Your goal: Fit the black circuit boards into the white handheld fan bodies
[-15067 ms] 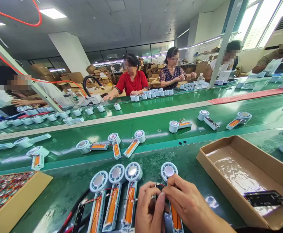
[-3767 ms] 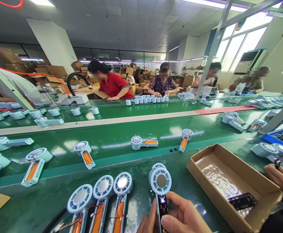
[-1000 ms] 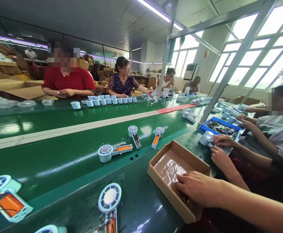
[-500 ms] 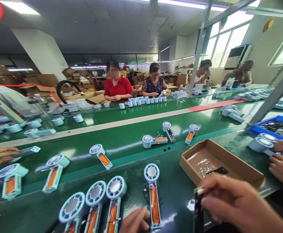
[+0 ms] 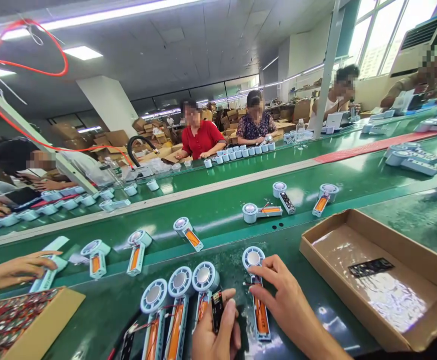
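My left hand point(image 5: 222, 332) grips a small black circuit board point(image 5: 216, 311) between thumb and fingers, beside a row of pale blue handheld fans point(image 5: 179, 282). These lie with orange battery cells and thin wires exposed in their opened handles. My right hand point(image 5: 291, 300) reaches over a separate handheld fan point(image 5: 261, 317), thumb and index finger apart at its neck and seeming to touch it. Another black circuit board point(image 5: 371, 267) lies in the shallow cardboard box point(image 5: 334, 287) to the right.
On the green conveyor belt point(image 5: 226, 235) lie more opened fans. A co-worker's hand point(image 5: 19, 267) handles a fan at left, above a carton point(image 5: 58, 325) full of wired parts. Co-workers sit across the belt; a metal post point(image 5: 329, 70) rises at right.
The circuit board held in my right hand is now in my left, which has lifted into view. My right hand has moved left from the box to the fan. The view has turned left.
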Demonstrator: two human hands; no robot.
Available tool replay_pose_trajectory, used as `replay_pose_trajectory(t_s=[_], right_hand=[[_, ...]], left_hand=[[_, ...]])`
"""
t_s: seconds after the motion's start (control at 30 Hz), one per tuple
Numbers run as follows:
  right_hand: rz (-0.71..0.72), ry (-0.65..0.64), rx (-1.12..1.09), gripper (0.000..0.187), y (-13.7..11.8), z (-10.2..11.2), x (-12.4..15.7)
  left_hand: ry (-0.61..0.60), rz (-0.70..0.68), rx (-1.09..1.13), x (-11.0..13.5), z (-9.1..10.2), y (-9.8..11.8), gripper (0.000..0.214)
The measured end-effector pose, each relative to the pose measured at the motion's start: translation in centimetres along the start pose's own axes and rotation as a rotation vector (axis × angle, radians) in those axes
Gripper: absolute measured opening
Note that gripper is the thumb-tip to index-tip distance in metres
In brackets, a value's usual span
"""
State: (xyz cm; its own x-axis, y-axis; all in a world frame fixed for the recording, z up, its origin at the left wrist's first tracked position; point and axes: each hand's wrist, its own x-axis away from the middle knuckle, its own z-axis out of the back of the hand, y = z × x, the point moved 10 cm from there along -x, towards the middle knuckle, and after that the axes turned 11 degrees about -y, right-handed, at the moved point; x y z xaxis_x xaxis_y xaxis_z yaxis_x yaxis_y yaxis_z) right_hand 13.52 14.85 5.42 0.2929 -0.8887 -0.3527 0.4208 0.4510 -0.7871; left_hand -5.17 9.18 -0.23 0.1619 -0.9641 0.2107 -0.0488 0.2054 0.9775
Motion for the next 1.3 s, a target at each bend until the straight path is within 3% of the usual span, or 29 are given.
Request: replay_pose_trajectory(t_s=[0.13,0.33,0.47,0.57,0.8,1.03,1.3], right_hand=[[0.096,-0.037,0.087,0.017,-1.2,-1.9,-0.9],[0.184,-0.021,0.131,0.026,-1.6,-2.3,-0.4],[0.251,-0.113,0.089,0.030,-1.9,-3.4,-0.2],[0.303,-0.175,0.115,0.030,-2.6,-4.3,-0.1],[0.281,-0.096,0.075,0.026,-2.8,-3.7,-0.2],[0.279,-0.076,0.079,0.023,-2.4,-4.2,0.2],[0.318,-0.077,0.191,0.024,-3.3,-4.1,0.2]], left_hand=[[-0.007,-0.011,-0.068,-1.3,-0.8,0.2,0.067],[-0.004,-0.100,-0.102,-2.0,-1.8,0.8,0.051],[-0.033,-0.058,0.004,-2.2,-2.1,-0.8,0.067],[-0.061,-0.016,-0.047,-2.1,-1.9,-2.1,0.073],[-0.057,-0.028,-0.204,-2.0,-1.0,-2.5,0.071],[0.036,-0.252,-0.505,-1.4,-0.7,-0.1,0.044],[0.129,-0.493,-0.771,0.0,-1.4,0.6,0.034]])
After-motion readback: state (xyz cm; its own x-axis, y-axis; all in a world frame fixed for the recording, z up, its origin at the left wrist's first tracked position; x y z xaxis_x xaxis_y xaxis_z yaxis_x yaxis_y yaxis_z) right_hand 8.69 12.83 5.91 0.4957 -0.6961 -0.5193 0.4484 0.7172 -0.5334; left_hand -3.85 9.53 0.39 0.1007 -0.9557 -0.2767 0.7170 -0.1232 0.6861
